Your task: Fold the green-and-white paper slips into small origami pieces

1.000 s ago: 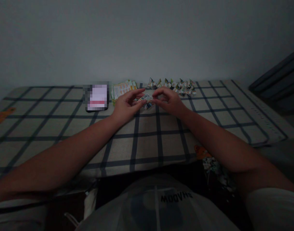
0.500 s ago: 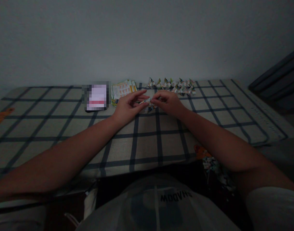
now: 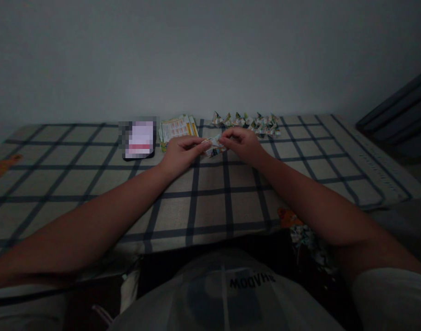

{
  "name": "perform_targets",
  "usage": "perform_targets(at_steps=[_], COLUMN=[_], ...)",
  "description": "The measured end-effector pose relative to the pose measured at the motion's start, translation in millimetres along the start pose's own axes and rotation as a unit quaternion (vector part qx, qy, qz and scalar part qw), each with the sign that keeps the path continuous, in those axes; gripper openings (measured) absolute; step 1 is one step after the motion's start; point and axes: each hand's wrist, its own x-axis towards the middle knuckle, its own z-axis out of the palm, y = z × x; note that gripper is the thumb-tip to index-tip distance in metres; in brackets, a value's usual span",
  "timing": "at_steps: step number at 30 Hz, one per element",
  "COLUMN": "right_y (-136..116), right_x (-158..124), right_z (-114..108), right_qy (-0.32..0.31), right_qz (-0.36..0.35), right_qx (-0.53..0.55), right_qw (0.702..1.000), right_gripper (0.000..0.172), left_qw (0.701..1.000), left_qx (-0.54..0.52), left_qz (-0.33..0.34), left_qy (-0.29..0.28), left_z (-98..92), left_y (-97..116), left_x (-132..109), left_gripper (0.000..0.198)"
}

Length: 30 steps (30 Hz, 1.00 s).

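Observation:
A small piece of folded printed paper (image 3: 214,146) is held up between both hands above the checked tablecloth. My left hand (image 3: 182,154) pinches its left end between thumb and fingers. At its right end, my right hand (image 3: 243,142) closes thumb and fingertips on the paper. Behind the left hand lies a stack of printed sheets (image 3: 177,128) in green, white and yellow. Past the right hand, several folded paper pieces (image 3: 265,123) with pointed tips sit in a cluster near the wall. The exact fold of the held piece is too dim to make out.
A phone (image 3: 139,140) with a blurred screen lies left of the sheets. The checked cloth (image 3: 210,207) covers the table, which meets a plain wall (image 3: 210,55). More folded paper pieces (image 3: 305,236) show below the table's front edge, by the right forearm.
My left fingers have come down from a spread pose and now pinch the paper. The paper shows more openly between both hands, which have shifted slightly.

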Motion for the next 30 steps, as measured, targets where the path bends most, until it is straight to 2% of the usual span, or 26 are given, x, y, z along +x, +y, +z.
perform_targets(at_steps=[8,11,16,21,30], right_y=[-1.1,-0.4,0.3,1.2,0.3], right_x=[0.3,-0.2,-2.3,-2.2,-3.1], right_z=[2.0,3.0,2.5,1.9,3.6], right_qy=[-0.004,-0.005,-0.037,-0.059,-0.072], right_qz=[0.013,0.007,-0.017,-0.025,0.011], right_qx=[0.024,0.024,-0.03,-0.042,-0.041], right_qw=[1.0,1.0,0.999,0.997,0.997], right_gripper=[0.047,0.046,0.042,0.044,0.054], left_qw=[0.999,0.999,0.999,0.996,0.998], left_qx=[0.007,-0.004,0.002,0.03,0.035], left_qz=[0.042,0.038,-0.02,-0.004,0.009], left_qy=[0.02,0.015,-0.045,-0.08,-0.051], left_z=[-0.3,-0.5,0.9,2.4,2.4], left_y=[4.9,5.9,-0.1,-3.9,-0.2], left_x=[0.1,0.2,-0.5,-0.4,-0.7], left_gripper=[0.035,0.032,0.031,0.04,0.039])
